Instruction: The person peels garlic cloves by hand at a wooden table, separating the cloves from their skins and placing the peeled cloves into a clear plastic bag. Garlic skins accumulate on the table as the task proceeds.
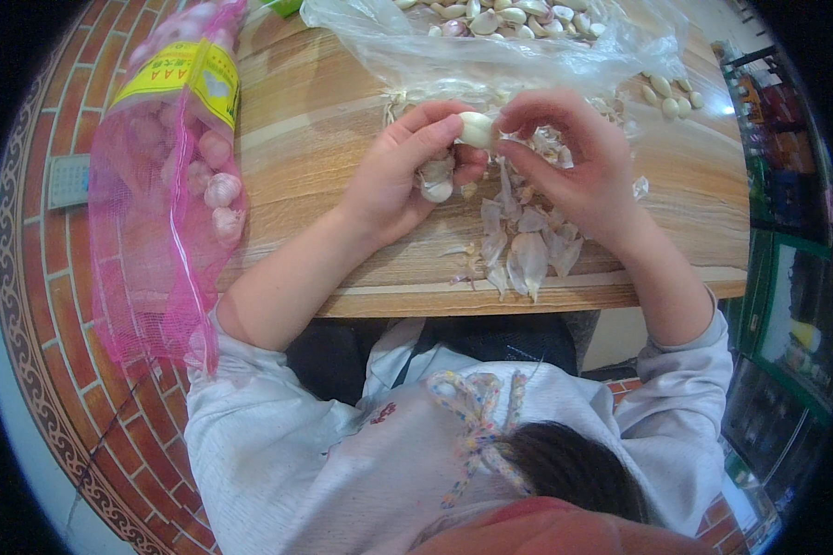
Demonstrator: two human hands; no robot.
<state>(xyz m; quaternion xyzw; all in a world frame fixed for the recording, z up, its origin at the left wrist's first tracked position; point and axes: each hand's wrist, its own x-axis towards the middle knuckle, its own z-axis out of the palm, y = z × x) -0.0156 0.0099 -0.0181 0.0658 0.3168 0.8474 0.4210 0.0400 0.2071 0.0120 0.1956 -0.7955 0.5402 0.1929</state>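
My left hand (399,166) holds a pale, smooth garlic clove (476,130) between thumb and forefinger. Lower in the same hand, its curled fingers keep a piece of garlic bulb (436,180) with papery skin. My right hand (569,149) meets the clove's right end with thumb and fingertips, which are slightly blurred. Loose garlic skins (527,243) lie on the wooden table (305,277) below the right hand. Behind the hands, many cloves (507,21) rest on a clear plastic bag (541,62).
A pink mesh sack (139,277) with garlic bulbs (222,190) and a yellow printed label hangs along the table's left side. Several peeled cloves (670,97) lie at the back right. Green-framed shelving (770,298) stands at the right. The floor (76,298) has a brick pattern.
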